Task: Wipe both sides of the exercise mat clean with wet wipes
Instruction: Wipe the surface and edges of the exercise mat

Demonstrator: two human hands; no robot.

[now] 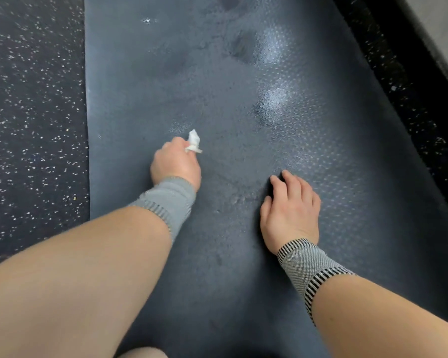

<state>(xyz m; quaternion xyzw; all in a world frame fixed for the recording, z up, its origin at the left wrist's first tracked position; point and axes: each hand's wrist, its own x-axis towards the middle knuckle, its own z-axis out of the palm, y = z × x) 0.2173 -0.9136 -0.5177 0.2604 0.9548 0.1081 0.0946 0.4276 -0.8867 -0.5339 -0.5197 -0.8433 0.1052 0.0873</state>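
A dark grey exercise mat (pixel 217 99) lies flat and runs away from me, with damp, shiny patches on its right half. My left hand (pixel 175 164) grips a small crumpled white wet wipe (pixel 194 140) and holds it down on the mat near its left side. My right hand (pixel 290 210) rests on the mat to the right, fingers bent with their tips touching the surface, holding nothing. Both wrists wear grey knit bands.
Dark speckled rubber floor (pixel 31 125) lies left of the mat and continues on the right (pixel 411 86). A pale wall base (pixel 442 27) runs along the far right. A small white speck (pixel 147 20) sits on the mat far ahead.
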